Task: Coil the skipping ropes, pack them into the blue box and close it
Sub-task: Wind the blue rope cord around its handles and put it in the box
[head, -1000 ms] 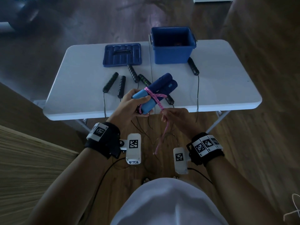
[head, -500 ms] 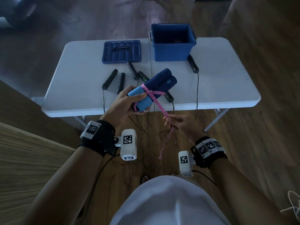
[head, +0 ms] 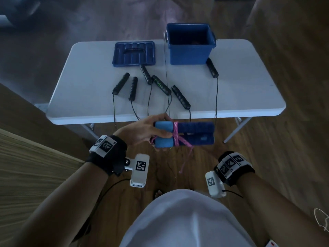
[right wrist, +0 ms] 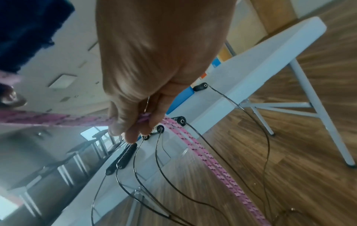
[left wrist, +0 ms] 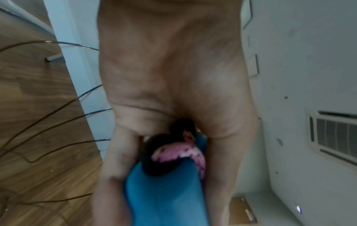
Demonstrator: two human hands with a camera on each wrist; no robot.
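My left hand (head: 156,129) grips the light-blue ends of two blue skipping-rope handles (head: 188,133), held level in front of the table edge. A pink rope (head: 176,134) is wound round the middle of both handles, and its loose tail (head: 185,163) hangs below. In the right wrist view my right hand (right wrist: 135,130) pinches the pink rope (right wrist: 212,165) between its fingertips. From the head view that hand is mostly hidden under the handles. The open blue box (head: 188,54) stands at the back of the white table (head: 240,82), with its blue lid (head: 133,54) lying flat to its left.
Several black rope handles (head: 161,85) lie across the middle of the table. Their thin black cords (head: 216,97) drop over the front edge to the wooden floor. One table leg (right wrist: 316,116) stands close on the right.
The blue handles swung from a diagonal to level and came down toward me, off the tabletop. My right hand moved right and lower, under the handles, still holding the pink rope.
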